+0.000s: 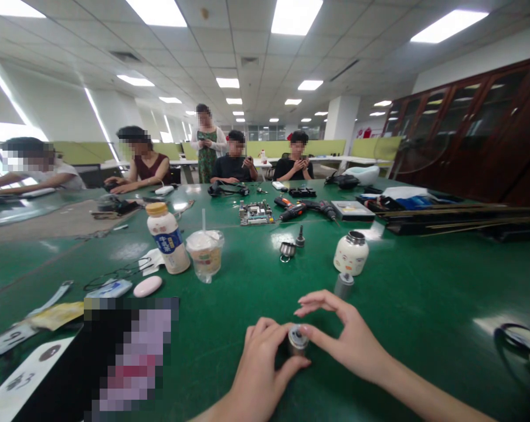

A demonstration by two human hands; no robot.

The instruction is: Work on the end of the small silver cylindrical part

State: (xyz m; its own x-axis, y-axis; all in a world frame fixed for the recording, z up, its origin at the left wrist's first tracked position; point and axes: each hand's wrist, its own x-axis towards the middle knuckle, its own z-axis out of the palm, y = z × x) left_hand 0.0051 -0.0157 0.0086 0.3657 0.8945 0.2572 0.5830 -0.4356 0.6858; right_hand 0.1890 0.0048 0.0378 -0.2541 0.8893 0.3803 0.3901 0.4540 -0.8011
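Observation:
A small metal cylinder, like a motor, (pixel 297 341) stands upright on the green table near the front. My left hand (pixel 265 360) is wrapped round its left and near sides, thumb in front. From the right, my right hand (pixel 339 331) touches the cylinder's top with the thumb, its other fingers spread above and apart from it. A second metal cylinder (pixel 345 285) stands just beyond my right hand, in front of a white jar with drawn faces (pixel 352 255). Farther back lie a small metal cup-like part (pixel 287 250) and a dark pointed part (pixel 300 237).
At left are a bottle (pixel 168 239), a lidded cup with straw (pixel 206 255), a pink oval case (pixel 148 286) and a black item (pixel 67 375). A circuit board (pixel 256 213) and power tools (pixel 292 210) lie farther back. Several people are around the table. Cables (pixel 522 340) lie at right.

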